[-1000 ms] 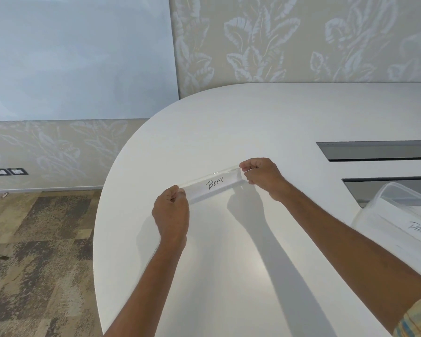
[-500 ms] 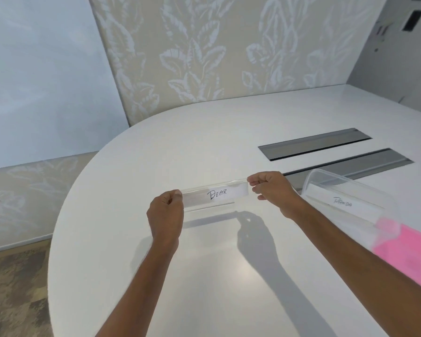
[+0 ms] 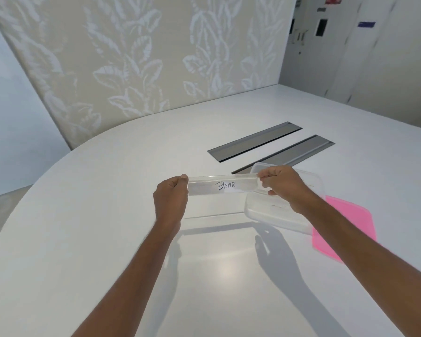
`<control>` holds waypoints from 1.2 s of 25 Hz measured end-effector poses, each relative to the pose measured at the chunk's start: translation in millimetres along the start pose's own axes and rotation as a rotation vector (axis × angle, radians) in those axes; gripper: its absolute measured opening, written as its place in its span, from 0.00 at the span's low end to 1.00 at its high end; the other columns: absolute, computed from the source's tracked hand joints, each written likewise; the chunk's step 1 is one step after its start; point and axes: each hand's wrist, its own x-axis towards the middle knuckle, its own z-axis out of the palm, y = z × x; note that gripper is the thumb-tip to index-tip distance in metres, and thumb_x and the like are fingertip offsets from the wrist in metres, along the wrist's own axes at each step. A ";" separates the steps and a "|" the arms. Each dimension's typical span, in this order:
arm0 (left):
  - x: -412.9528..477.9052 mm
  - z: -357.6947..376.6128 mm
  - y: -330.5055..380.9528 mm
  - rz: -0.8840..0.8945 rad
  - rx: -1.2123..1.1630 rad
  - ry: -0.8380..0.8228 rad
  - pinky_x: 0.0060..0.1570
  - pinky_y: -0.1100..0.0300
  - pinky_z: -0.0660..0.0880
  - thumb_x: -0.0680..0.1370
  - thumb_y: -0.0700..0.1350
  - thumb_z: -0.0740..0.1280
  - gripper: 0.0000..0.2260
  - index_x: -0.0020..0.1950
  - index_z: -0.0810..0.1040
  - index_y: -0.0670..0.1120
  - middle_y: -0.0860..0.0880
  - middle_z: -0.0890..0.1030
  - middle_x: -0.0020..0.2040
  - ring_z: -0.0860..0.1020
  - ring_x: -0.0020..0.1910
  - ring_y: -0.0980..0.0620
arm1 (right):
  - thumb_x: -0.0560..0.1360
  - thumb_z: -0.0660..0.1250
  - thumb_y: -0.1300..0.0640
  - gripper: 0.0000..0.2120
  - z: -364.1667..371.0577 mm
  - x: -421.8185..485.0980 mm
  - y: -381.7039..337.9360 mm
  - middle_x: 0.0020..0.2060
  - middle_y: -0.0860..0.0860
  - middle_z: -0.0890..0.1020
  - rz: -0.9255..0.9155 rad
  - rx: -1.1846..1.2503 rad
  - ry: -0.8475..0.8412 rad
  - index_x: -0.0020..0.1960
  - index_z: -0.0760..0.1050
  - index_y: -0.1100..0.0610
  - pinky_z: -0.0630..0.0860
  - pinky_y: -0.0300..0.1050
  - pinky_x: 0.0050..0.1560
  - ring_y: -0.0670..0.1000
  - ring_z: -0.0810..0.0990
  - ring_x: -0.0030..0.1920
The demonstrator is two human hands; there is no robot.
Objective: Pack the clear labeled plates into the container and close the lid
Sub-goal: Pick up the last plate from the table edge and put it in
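You hold the plate (image 3: 223,187) by its two short ends, above the table (image 3: 107,215) and clear of it; its shadow falls on the white top below. Your left hand (image 3: 171,198) pinches the left end, thumb on top and fingers curled under, closed tight on the edge. Your right hand (image 3: 281,184) pinches the right end the same way, fingers folded around it. The plate runs nearly level between your hands, its long face turned toward you, with a white label (image 3: 226,186) reading "BEAR" near its middle.

The plate's right end and your right hand sit over the near left corner of the container (image 3: 277,215). The container is clear, lies on the table to your right, and is open on top. Through its wall you can make out pale shapes inside, one with a faint dark mark, but whether these are other plates cannot be told. Your right wrist crosses over its rim.

The pink lid (image 3: 345,227) lies flat on the table, partly under the container's far right side and sticking out toward your right forearm. Two grey slots (image 3: 253,142) in the table lie beyond the container.
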 end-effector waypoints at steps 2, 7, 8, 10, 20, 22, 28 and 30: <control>2.2 20.4 6.9 0.010 0.011 -0.051 0.41 0.54 0.70 0.82 0.52 0.68 0.15 0.43 0.81 0.42 0.48 0.75 0.36 0.71 0.35 0.49 | 0.75 0.70 0.63 0.10 -21.0 -2.2 6.1 0.51 0.54 0.88 0.014 0.004 0.044 0.52 0.86 0.53 0.84 0.56 0.57 0.54 0.84 0.47; 5.6 70.3 14.7 0.022 0.019 -0.150 0.40 0.53 0.71 0.82 0.54 0.68 0.21 0.48 0.80 0.34 0.49 0.78 0.35 0.73 0.35 0.49 | 0.75 0.72 0.63 0.11 -66.8 -5.8 20.5 0.51 0.53 0.88 0.047 0.023 0.156 0.53 0.86 0.53 0.83 0.57 0.59 0.54 0.84 0.50; 4.9 79.6 16.3 0.023 0.023 -0.172 0.41 0.53 0.72 0.82 0.54 0.68 0.21 0.47 0.81 0.35 0.50 0.79 0.35 0.73 0.35 0.48 | 0.75 0.72 0.63 0.12 -74.9 -6.1 23.5 0.52 0.53 0.88 0.055 0.026 0.169 0.55 0.86 0.53 0.83 0.56 0.59 0.54 0.85 0.52; 3.2 96.7 19.0 0.029 0.034 -0.216 0.42 0.54 0.72 0.82 0.55 0.68 0.18 0.47 0.83 0.40 0.50 0.79 0.36 0.73 0.35 0.48 | 0.75 0.72 0.63 0.13 -88.9 -6.1 29.4 0.54 0.51 0.87 0.064 0.026 0.196 0.57 0.86 0.54 0.82 0.55 0.62 0.53 0.84 0.56; 6.0 151.4 10.6 0.034 0.168 -0.338 0.41 0.53 0.65 0.81 0.62 0.66 0.24 0.43 0.79 0.41 0.49 0.72 0.39 0.67 0.39 0.48 | 0.75 0.74 0.60 0.13 -121.8 -5.4 64.2 0.56 0.48 0.84 0.139 0.018 0.273 0.58 0.85 0.53 0.73 0.40 0.47 0.52 0.81 0.57; 4.7 157.1 7.6 0.029 0.231 -0.331 0.36 0.54 0.64 0.80 0.64 0.65 0.28 0.47 0.80 0.37 0.49 0.73 0.41 0.68 0.40 0.48 | 0.74 0.75 0.59 0.12 -122.6 -5.4 70.6 0.57 0.49 0.84 0.167 0.016 0.282 0.57 0.85 0.52 0.72 0.43 0.51 0.52 0.81 0.57; 0.8 164.8 -1.1 -0.051 0.304 -0.372 0.49 0.56 0.73 0.80 0.72 0.58 0.28 0.58 0.88 0.54 0.54 0.79 0.52 0.78 0.48 0.52 | 0.75 0.74 0.61 0.16 -117.9 -9.9 86.3 0.59 0.51 0.82 0.228 0.012 0.234 0.62 0.83 0.54 0.71 0.39 0.42 0.44 0.79 0.49; 0.6 164.8 -5.8 -0.085 0.282 -0.414 0.55 0.53 0.70 0.79 0.76 0.54 0.34 0.59 0.87 0.54 0.55 0.78 0.55 0.77 0.51 0.51 | 0.76 0.74 0.61 0.17 -116.3 -10.2 92.3 0.61 0.52 0.82 0.250 0.015 0.205 0.64 0.82 0.56 0.73 0.43 0.46 0.49 0.80 0.53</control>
